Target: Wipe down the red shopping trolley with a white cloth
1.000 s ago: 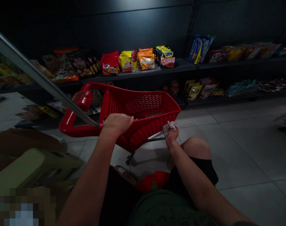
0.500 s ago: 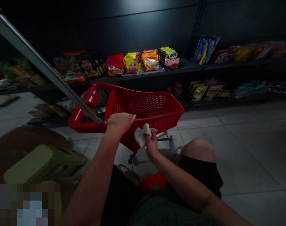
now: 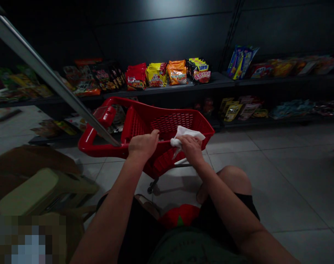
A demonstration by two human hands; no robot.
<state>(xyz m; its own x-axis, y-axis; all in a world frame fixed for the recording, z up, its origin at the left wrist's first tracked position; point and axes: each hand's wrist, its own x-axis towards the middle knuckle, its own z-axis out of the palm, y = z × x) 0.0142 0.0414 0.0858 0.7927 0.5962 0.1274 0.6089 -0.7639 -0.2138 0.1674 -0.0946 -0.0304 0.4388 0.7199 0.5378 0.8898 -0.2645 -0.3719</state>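
Observation:
A small red shopping cart with a perforated plastic basket stands before my knees, its handle end to the left. My left hand is closed around the near rim of the basket. Farther right along that same rim, my right hand presses a crumpled white cloth, which could be a paper tissue, over the edge. Part of the cloth hangs down on the outer side. A grey metal pole slants from the upper left down to the cart's near handle side.
Dark shelves behind the cart carry red noodle packs, orange packs and blue snack bags. At my left stands a pale green plastic stool beside a brown box-like thing. Tiled floor extends right.
My right hand has moved up and to the right with the cloth, from beside the cart's outer wall onto its rim. My left hand stays on the rim, shifted slightly right.

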